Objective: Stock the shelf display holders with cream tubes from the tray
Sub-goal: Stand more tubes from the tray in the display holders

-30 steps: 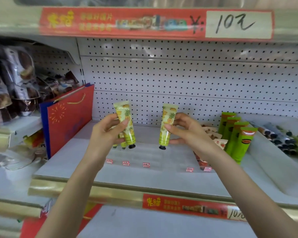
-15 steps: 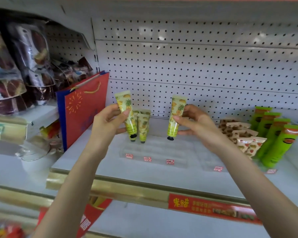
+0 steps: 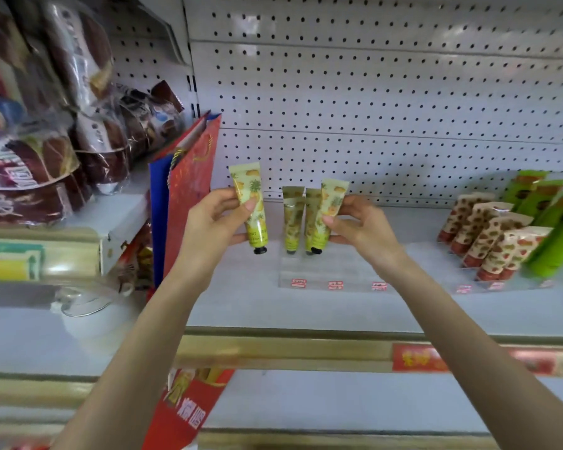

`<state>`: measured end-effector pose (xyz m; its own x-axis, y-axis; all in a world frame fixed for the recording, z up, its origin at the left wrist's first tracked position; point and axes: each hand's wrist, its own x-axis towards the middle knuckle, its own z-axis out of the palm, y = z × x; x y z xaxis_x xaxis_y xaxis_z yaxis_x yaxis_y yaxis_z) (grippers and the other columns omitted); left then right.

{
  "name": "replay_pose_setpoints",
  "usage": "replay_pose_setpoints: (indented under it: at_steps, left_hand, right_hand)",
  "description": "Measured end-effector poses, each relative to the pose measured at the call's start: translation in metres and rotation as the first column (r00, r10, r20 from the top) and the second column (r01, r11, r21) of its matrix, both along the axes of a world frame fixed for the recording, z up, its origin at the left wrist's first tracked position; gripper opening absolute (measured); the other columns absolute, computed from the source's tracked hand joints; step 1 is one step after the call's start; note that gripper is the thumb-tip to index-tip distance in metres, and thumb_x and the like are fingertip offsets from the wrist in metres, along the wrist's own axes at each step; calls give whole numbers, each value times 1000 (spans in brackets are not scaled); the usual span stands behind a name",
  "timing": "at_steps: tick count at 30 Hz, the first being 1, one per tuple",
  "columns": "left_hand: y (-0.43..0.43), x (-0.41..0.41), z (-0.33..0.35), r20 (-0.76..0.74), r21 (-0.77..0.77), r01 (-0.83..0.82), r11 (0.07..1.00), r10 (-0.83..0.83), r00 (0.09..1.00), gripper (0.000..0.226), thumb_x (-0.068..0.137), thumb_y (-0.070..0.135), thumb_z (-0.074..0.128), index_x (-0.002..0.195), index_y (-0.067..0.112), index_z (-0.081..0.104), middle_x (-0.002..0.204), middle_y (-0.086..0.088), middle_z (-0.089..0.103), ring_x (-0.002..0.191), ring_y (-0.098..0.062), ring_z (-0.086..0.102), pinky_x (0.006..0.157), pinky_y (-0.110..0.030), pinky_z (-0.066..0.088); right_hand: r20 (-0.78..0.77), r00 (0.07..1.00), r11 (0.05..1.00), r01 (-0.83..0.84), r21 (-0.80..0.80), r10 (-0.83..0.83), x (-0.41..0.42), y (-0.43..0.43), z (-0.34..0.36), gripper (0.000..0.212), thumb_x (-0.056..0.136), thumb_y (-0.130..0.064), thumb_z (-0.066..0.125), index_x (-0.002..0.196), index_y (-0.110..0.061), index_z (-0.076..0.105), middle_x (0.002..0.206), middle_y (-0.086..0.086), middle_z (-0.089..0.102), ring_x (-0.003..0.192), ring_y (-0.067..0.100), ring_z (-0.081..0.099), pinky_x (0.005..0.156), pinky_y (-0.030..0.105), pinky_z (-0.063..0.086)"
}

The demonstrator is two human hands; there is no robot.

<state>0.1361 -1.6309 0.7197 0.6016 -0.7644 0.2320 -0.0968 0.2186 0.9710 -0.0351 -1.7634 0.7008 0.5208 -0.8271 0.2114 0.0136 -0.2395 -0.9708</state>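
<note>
- Pegboard back wall (image 3: 387, 92) fills most of the view, with the grey shelf (image 3: 257, 306) under it.
- Far left is a pile of shiny brown snack bags (image 3: 49, 118). The print is way too blurry to read.
- A red gift bag (image 3: 190, 190) with a blue side stands at the shelf's left end. It has white Chinese characters low down that I can't make out.
- On the right are green tubes (image 3: 548, 219) and strawberry-print tubes (image 3: 491, 235), leaning in rows and partly cut off at the frame edge.
- The clear display holder (image 3: 335, 269) is mid-shelf, with small unreadable red price stickers (image 3: 335, 285) along its front.
- Left hand (image 3: 213, 225) pinches a pineapple cream tube (image 3: 252, 203) between thumb and fingers, cap down, in the air just left of the holder.
- Right hand (image 3: 359, 227) pinches a second pineapple tube (image 3: 330, 206), cap down at the holder. I can't tell if it's seated.
- A few stocked pineapple tubes (image 3: 292, 222) stand in the holder, half hidden behind that one.
- A red label strip (image 3: 416, 357) sits on the gold shelf edge, smeared.
</note>
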Motion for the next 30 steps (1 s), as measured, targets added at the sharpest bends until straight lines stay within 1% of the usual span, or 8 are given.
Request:
replay_pose_setpoints:
  at_steps: [3, 6, 8, 12, 14, 20, 26, 30]
  left_hand:
    - [-2, 3, -2, -27, -13, 32, 999, -32, 999, 10, 88, 12, 60, 95, 20, 61, 94, 2, 66, 72, 1, 66, 58, -18, 53]
    - [-8, 4, -4, -50, -22, 35, 999, -36, 998, 12, 88, 11, 60, 95, 20, 60, 91, 4, 65, 71, 1, 66, 58, -18, 54]
    - [-12, 5, -6, -64, -28, 30, 999, -32, 997, 12, 88, 11, 61, 93, 22, 60, 90, 4, 65, 70, 1, 66, 58, -18, 54]
    - [-21, 5, -10, -73, -23, 40, 999, -42, 996, 12, 87, 11, 61, 92, 22, 61, 90, 4, 65, 71, -1, 66, 60, -20, 55]
    - [-25, 5, -10, -76, -24, 40, 999, -42, 996, 11, 87, 11, 62, 93, 21, 61, 89, 3, 65, 71, -2, 66, 61, -21, 56]
    - [-34, 4, -14, -70, -25, 41, 999, -43, 997, 10, 87, 12, 62, 93, 19, 61, 87, 4, 64, 73, -4, 65, 60, -21, 55]
    - [-35, 4, -16, -51, -10, 43, 999, -43, 998, 11, 87, 13, 63, 96, 19, 61, 87, 6, 65, 75, -3, 66, 63, -24, 57]
    - [-35, 4, -17, -47, -11, 50, 999, -51, 998, 12, 87, 13, 62, 97, 20, 61, 85, 8, 65, 75, -1, 66, 63, -23, 57]
  right_hand:
    - [-6, 999, 999, 39, -15, -39, 7, 0, -11, 15, 86, -4, 64, 96, -12, 55, 94, -1, 63, 75, 5, 66, 70, 24, 58]
    - [-26, 998, 998, 55, -39, -56, 12, -2, -20, 16, 85, -6, 65, 95, -15, 56, 98, 3, 61, 83, 16, 65, 73, 26, 58]
    - [-46, 997, 996, 60, -61, -63, 14, -4, -25, 16, 85, -7, 66, 96, -14, 56, 96, 1, 61, 85, 19, 64, 74, 27, 58]
    - [-69, 997, 995, 37, -91, -43, 15, -9, -31, 20, 84, -6, 67, 90, -22, 55, 92, -7, 62, 88, 22, 64, 75, 25, 56]
    - [-90, 995, 995, 30, -95, -38, 14, -10, -35, 18, 84, -7, 67, 93, -18, 56, 92, -8, 62, 90, 24, 64, 76, 26, 56]
    - [-138, 990, 994, -3, -109, -13, 14, -12, -42, 23, 83, -7, 67, 102, -12, 56, 95, -9, 63, 89, 19, 63, 83, 34, 55]
    - [-146, 989, 995, -12, -98, -2, 14, -14, -43, 23, 84, -8, 67, 103, -12, 57, 96, -11, 62, 94, 21, 63, 86, 36, 54]
    - [-145, 989, 996, -16, -83, 4, 13, -13, -43, 23, 83, -7, 68, 102, -12, 57, 95, -11, 63, 90, 14, 63, 85, 32, 54]
